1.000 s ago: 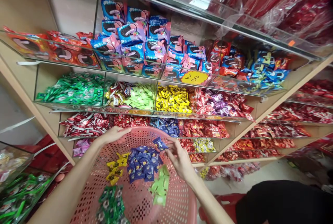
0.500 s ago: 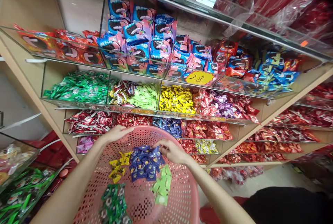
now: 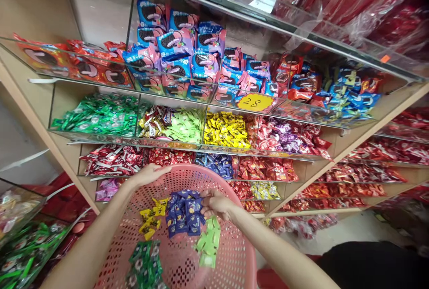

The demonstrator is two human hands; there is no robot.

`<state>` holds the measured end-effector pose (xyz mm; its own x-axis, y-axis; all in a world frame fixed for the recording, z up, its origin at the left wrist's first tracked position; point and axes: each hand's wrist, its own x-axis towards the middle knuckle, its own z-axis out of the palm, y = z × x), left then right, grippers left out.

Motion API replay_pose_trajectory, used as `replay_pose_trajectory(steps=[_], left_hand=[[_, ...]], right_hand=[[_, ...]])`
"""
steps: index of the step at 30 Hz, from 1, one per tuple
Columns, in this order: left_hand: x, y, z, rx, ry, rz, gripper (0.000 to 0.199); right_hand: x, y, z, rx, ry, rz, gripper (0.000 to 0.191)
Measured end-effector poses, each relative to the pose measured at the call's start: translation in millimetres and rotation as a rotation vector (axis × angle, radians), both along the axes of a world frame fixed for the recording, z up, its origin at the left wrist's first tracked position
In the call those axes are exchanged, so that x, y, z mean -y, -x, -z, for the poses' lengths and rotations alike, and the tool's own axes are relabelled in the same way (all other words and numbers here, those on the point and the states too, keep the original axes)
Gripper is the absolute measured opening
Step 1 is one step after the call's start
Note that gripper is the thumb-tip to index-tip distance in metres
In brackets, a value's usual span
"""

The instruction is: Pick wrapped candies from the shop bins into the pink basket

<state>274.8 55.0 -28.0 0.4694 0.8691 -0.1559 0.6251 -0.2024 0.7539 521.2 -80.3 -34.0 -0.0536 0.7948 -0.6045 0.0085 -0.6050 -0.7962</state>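
Observation:
A pink perforated plastic basket is tilted toward me. My left hand grips its far left rim, fingers hooked along the edge. Inside the basket, my right hand has curled fingers touching the right side of a pile of purple-blue wrapped candies; anything between the fingertips is hidden. Yellow wrapped candies lie left of that pile. Light-green packets sit just below my right hand, and dark-green packets rest nearer to me.
Beyond the basket stands a shelf with glass-fronted compartments. It holds blue-pink cookie packs, green candies, yellow candies and purple-blue candies. A yellow price tag marked 28 hangs in front. Another candy bin is at lower left.
My right hand has shifted slightly left and down, its fingers more curled at the purple-blue pile. That pile's right edge has drawn in. My left hand keeps its place on the rim.

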Motion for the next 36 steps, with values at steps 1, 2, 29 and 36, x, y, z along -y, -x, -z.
replay_pose_trajectory(steps=[1, 2, 29, 36], left_hand=[[1, -1, -1.5, -0.006, -0.006, -0.003, 0.053], [2, -2, -3.2, -0.014, -0.01, -0.005, 0.053], [9, -10, -13.1, 0.033, 0.068, -0.009, 0.052], [7, -9, -11.2, 0.044, 0.078, 0.007, 0.052]], right_hand=[[-1, 1, 0.6, -0.006, 0.008, 0.03, 0.027], [-1, 1, 1.4, -0.013, 0.019, 0.053, 0.029], [5, 3, 15.9, -0.016, -0.227, 0.049, 0.04], [18, 2, 6.9, 0.596, -0.555, -0.144, 0.027]])
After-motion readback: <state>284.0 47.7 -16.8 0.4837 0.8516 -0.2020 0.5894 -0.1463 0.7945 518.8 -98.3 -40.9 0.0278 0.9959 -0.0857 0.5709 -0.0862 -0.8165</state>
